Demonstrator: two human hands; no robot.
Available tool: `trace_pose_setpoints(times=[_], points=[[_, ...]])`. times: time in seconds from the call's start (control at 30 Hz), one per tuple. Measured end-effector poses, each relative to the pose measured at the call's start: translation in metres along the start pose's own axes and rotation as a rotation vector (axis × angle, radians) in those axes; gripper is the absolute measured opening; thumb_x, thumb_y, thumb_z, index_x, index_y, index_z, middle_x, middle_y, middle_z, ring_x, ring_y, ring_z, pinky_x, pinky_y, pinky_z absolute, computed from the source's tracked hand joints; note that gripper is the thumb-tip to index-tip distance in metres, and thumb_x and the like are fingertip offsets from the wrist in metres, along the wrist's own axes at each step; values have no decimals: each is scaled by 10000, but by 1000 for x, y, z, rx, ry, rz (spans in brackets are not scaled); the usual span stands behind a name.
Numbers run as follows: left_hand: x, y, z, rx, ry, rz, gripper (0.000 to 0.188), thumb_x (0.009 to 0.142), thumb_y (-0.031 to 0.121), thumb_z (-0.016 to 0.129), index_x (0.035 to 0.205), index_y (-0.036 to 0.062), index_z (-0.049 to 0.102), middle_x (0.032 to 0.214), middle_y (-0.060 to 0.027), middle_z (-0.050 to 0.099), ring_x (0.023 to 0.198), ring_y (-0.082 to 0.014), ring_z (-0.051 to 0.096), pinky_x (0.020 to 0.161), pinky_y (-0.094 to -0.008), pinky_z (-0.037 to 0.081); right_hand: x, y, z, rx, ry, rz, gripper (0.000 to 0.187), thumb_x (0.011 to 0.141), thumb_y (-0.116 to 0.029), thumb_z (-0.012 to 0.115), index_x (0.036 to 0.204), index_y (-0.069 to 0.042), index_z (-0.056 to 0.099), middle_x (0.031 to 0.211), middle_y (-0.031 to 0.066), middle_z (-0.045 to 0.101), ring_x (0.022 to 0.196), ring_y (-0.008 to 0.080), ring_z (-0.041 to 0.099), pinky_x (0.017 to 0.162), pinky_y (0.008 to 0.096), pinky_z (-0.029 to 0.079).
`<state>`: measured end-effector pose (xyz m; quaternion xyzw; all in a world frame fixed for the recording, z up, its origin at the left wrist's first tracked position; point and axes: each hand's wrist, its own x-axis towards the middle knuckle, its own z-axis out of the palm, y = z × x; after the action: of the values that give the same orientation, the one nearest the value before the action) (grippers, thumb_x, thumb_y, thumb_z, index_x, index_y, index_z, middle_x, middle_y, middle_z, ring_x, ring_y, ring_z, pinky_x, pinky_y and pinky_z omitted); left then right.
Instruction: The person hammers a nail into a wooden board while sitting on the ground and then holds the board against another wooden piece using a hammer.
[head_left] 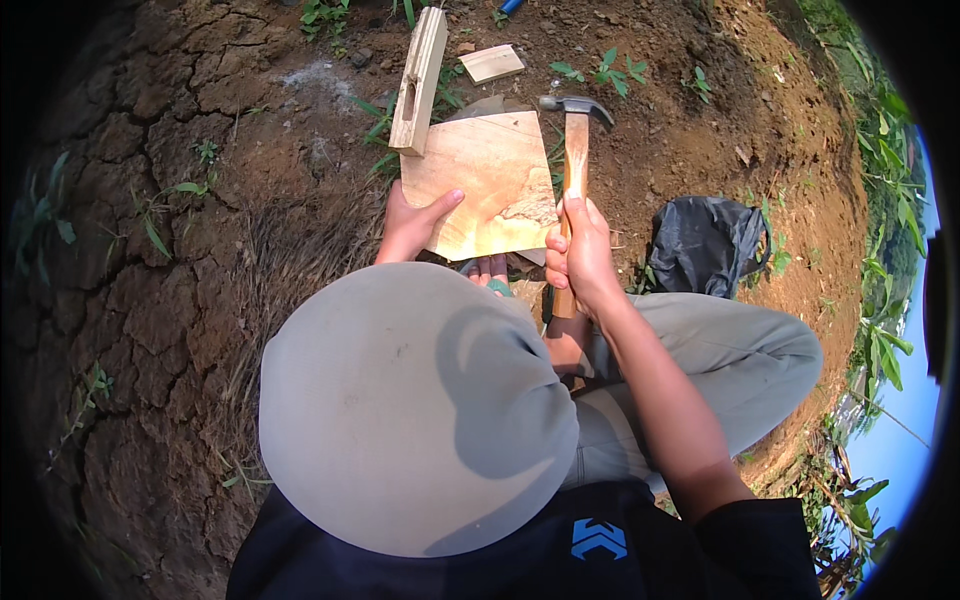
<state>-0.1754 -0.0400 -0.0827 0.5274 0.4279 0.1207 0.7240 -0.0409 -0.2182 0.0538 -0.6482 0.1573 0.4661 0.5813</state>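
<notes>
My left hand (415, 225) grips the near left corner of a flat pale wooden board (490, 180), thumb on top and fingers underneath. My right hand (580, 255) is closed around the wooden handle of a claw hammer (575, 150), whose steel head points away from me just right of the board. A thick wooden block with a slot (420, 80) touches the board's far left corner. My grey hat brim (410, 410) hides my lap and the board's near edge.
I crouch on cracked dry earth (130, 250) with sparse weeds. A small wood offcut (491, 62) lies beyond the board. A crumpled black plastic bag (705, 245) sits right of the hammer. My bent knee in grey trousers (740, 360) is at right.
</notes>
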Motion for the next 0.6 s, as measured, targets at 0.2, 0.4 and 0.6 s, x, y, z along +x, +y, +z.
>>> trace_pose_setpoints(times=[0.2, 0.4, 0.6], points=[[-3, 10, -2, -50, -78, -11, 662, 809, 144, 885, 1306, -68, 504, 1214, -180, 687, 1073, -232, 698, 911, -365, 576, -12, 2, 12, 138, 65, -168, 330, 1107, -466, 409, 1041, -144, 436, 655, -13, 391, 397, 55, 301, 321, 242, 272], [-2, 9, 3, -48, -40, -31, 623, 819, 126, 873, 1301, -59, 524, 1201, -178, 698, 1074, -233, 700, 924, -367, 574, -2, -4, -4, 16, -130, 121, 338, 1099, -466, 433, 1066, -130, 449, 658, 1, 412, 399, 64, 316, 329, 261, 277], [-3, 15, 0, -33, -85, -36, 595, 822, 97, 868, 1289, -55, 532, 1200, -175, 698, 1069, -227, 701, 931, -367, 574, 4, 6, 1, 67, 13, -37, 328, 1097, -473, 427, 1047, -149, 434, 655, 2, 403, 386, 67, 308, 324, 253, 278]])
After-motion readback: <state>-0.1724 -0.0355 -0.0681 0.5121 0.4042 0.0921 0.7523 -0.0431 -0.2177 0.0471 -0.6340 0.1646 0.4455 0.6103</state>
